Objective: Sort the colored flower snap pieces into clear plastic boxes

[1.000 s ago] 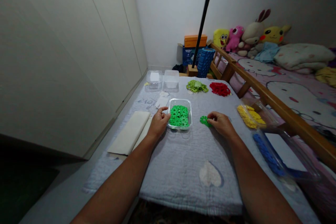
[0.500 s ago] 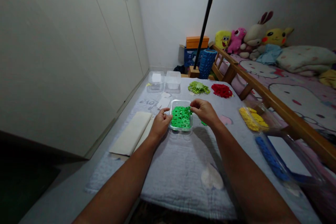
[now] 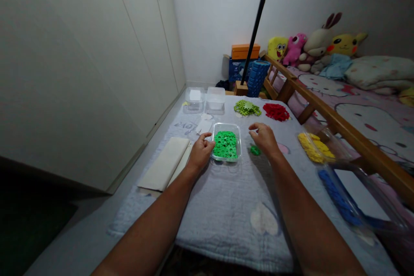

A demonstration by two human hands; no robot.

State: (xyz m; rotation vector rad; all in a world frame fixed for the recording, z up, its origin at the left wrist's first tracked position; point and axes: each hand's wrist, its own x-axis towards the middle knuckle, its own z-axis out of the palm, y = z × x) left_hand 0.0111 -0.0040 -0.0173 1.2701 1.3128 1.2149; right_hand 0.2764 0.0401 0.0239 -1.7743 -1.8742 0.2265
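In front of me a clear plastic container (image 3: 239, 128) holds green snowflake-shaped building discs (image 3: 225, 144), stacked flat. My left hand (image 3: 202, 151) grips its left side, the thumb on the rim and the other fingers outside. Right of the container, my right hand (image 3: 263, 138) hovers with nothing in it, thumb and index finger apart. Just below those fingers a few loose green discs (image 3: 255, 150) lie on the cloth.
Farther back are light-green discs (image 3: 247, 108), red discs (image 3: 276, 112) and two clear containers (image 3: 215, 98). At the right stand boxes of yellow discs (image 3: 315, 147) and blue discs (image 3: 339, 196), beside a wooden bed rail (image 3: 339, 125). A folded cream sheet (image 3: 164, 164) lies left.
My right hand has moved from the container's right rim out to the right, over the loose discs, leaving the disc it held in the container. My left hand stays at the container.
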